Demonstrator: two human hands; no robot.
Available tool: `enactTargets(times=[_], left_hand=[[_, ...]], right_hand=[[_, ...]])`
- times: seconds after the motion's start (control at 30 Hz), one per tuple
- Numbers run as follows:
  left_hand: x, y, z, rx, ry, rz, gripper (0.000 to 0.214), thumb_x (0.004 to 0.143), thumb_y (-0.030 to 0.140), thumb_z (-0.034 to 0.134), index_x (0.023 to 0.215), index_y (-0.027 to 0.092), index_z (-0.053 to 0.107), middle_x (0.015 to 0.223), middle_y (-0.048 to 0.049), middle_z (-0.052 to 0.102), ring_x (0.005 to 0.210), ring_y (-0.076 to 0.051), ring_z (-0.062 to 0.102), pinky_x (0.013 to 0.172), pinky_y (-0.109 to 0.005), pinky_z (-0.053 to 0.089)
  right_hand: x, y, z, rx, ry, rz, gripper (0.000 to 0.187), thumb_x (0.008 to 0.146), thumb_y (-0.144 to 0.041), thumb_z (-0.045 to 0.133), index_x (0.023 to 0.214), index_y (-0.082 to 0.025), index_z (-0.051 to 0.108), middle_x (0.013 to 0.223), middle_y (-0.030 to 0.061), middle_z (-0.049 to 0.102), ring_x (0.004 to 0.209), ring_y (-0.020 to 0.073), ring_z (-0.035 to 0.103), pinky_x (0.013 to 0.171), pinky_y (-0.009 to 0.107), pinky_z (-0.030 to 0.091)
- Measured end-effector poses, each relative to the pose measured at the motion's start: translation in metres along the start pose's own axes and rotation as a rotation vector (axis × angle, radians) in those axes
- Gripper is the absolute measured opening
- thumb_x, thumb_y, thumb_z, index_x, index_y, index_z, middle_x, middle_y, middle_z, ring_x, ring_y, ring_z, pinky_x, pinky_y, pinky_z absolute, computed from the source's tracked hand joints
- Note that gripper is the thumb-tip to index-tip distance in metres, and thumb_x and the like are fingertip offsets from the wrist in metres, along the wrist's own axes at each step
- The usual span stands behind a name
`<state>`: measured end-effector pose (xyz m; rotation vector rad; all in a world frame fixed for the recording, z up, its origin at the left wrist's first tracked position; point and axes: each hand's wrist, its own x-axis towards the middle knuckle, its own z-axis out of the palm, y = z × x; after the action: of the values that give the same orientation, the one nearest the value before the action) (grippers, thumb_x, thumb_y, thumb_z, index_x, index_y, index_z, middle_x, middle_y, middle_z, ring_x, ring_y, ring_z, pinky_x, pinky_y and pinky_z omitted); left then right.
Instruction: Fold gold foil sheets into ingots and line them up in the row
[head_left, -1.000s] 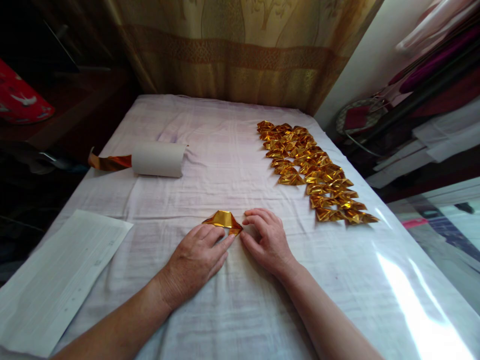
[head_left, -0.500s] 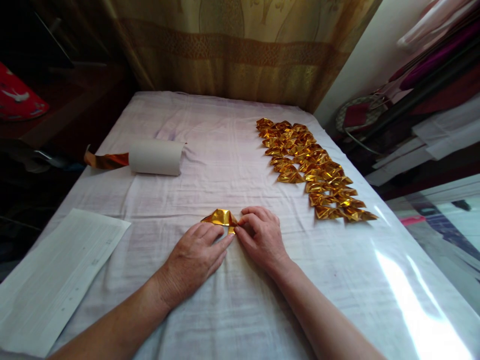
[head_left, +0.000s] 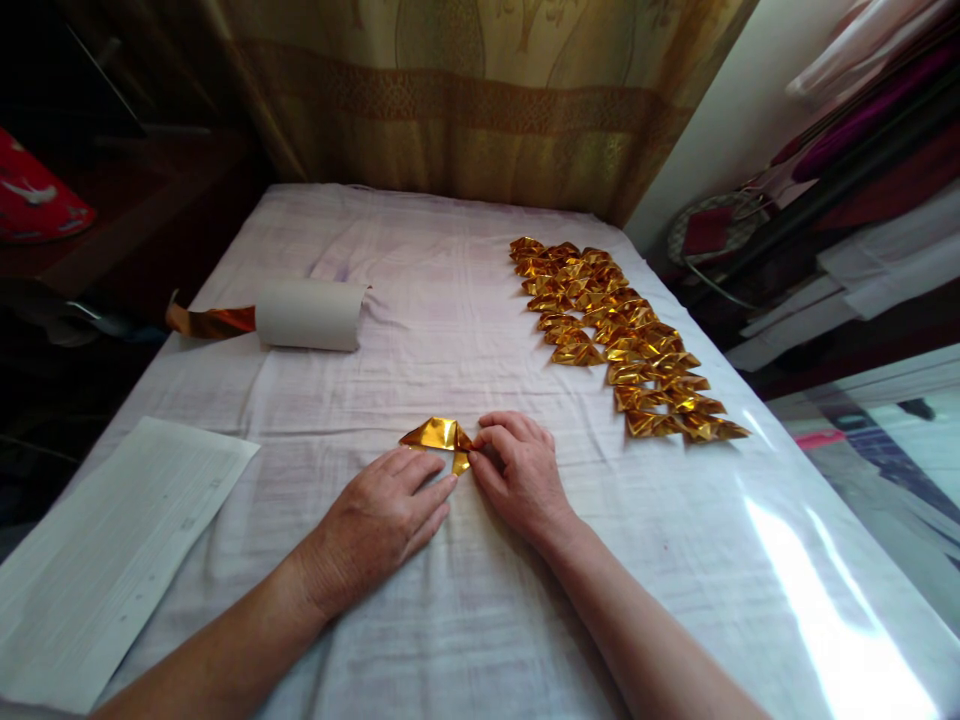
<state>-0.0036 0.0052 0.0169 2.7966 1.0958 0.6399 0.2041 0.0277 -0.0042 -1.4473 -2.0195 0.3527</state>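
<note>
The cloth-covered tabletop (head_left: 450,250) carries a white paper sheet (head_left: 112,550) at the near left and rows of folded gold pieces (head_left: 622,340) at the far right. A white roll (head_left: 309,314) lies at the far left. The left hand (head_left: 371,525) lies flat and released, its fingertips just beside the gold foil piece (head_left: 437,435). The right hand (head_left: 521,475) pinches that piece's right corner. The piece rests on the cloth between both hands' fingertips.

What I'm seeing: foil piece (head_left: 439,435) is shiny gold, same as the row of folded pieces (head_left: 626,345). The cloth (head_left: 450,250) is pale lilac-white, roll (head_left: 309,314) white, curtain (head_left: 465,90) tan with tree pattern.
</note>
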Motion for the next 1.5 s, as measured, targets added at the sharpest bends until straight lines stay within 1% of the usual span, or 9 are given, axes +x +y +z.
enactTargets(times=[0.13,0.3,0.5,0.6,0.8,0.93,1.03,1.23,1.5], left_hand=[[0.002,0.003,-0.003,0.020,-0.002,0.008,0.022,0.095,0.022,0.052,0.110,0.018,0.068,0.106,-0.0087,0.070,0.102,-0.023,0.065,0.094,-0.040,0.054],[0.004,0.004,-0.005,0.025,-0.014,0.007,0.022,0.095,0.023,0.051,0.108,0.017,0.068,0.104,-0.0090,0.070,0.098,-0.023,0.066,0.090,-0.040,0.055],[0.003,0.001,-0.004,-0.010,-0.007,0.005,0.020,0.096,0.024,0.051,0.102,0.018,0.069,0.102,-0.0076,0.071,0.094,-0.022,0.066,0.087,-0.038,0.056],[0.001,-0.002,-0.002,-0.037,-0.002,0.007,0.021,0.097,0.025,0.050,0.102,0.019,0.069,0.102,-0.0064,0.071,0.094,-0.021,0.066,0.087,-0.037,0.055],[0.001,-0.016,-0.006,-0.094,0.177,0.022,0.014,0.094,0.020,0.055,0.089,0.019,0.067,0.096,-0.0049,0.072,0.090,-0.018,0.066,0.086,-0.031,0.053],[0.001,-0.034,-0.012,-0.011,0.284,-0.124,0.006,0.091,0.017,0.057,0.092,0.018,0.062,0.094,-0.0068,0.070,0.090,-0.019,0.065,0.084,-0.033,0.053],[-0.003,-0.047,-0.011,0.006,0.221,-0.190,0.007,0.090,0.019,0.055,0.094,0.019,0.060,0.104,-0.0086,0.071,0.102,-0.024,0.065,0.093,-0.041,0.050],[-0.009,-0.055,-0.003,-0.046,0.020,-0.158,0.015,0.092,0.025,0.055,0.102,0.025,0.066,0.116,-0.0020,0.073,0.114,-0.025,0.063,0.107,-0.051,0.038],[-0.007,-0.048,-0.006,0.013,0.012,-0.101,0.018,0.098,0.029,0.052,0.104,0.023,0.067,0.109,-0.0017,0.074,0.104,-0.020,0.066,0.106,-0.044,0.037]], right_hand=[[0.000,-0.003,-0.001,-0.011,-0.009,0.000,0.005,0.084,-0.021,0.065,0.087,-0.024,0.062,0.108,0.0044,0.068,0.105,0.0232,0.060,0.089,0.040,0.038],[0.000,-0.007,-0.002,-0.050,-0.043,0.016,0.023,0.076,-0.034,0.077,0.089,-0.024,0.062,0.112,0.0062,0.066,0.107,0.0265,0.058,0.091,0.043,0.038],[-0.002,-0.004,-0.002,-0.017,-0.068,0.001,0.009,0.084,-0.023,0.070,0.091,-0.025,0.066,0.116,0.0047,0.066,0.113,0.0246,0.057,0.094,0.042,0.036],[-0.002,-0.002,-0.002,0.002,-0.075,-0.011,0.010,0.085,-0.019,0.067,0.092,-0.026,0.068,0.117,0.0041,0.066,0.116,0.0239,0.056,0.095,0.041,0.035],[-0.003,0.000,-0.001,0.009,-0.054,-0.041,0.010,0.085,-0.021,0.067,0.094,-0.026,0.069,0.118,0.0044,0.067,0.116,0.0240,0.056,0.096,0.041,0.035],[-0.003,0.001,0.000,0.001,-0.024,-0.060,0.009,0.085,-0.020,0.066,0.092,-0.026,0.068,0.117,0.0045,0.067,0.115,0.0242,0.057,0.096,0.041,0.036],[-0.004,0.002,0.002,0.011,-0.003,-0.081,0.011,0.085,-0.018,0.064,0.093,-0.024,0.066,0.116,0.0050,0.068,0.112,0.0235,0.058,0.094,0.039,0.038],[-0.003,0.003,0.003,0.051,0.008,-0.129,0.009,0.088,-0.015,0.061,0.088,-0.023,0.064,0.109,0.0041,0.071,0.105,0.0211,0.061,0.088,0.036,0.040],[-0.002,0.000,-0.001,0.053,-0.046,-0.215,0.009,0.093,-0.019,0.059,0.093,-0.023,0.067,0.111,0.0040,0.072,0.105,0.0209,0.062,0.091,0.038,0.043]])
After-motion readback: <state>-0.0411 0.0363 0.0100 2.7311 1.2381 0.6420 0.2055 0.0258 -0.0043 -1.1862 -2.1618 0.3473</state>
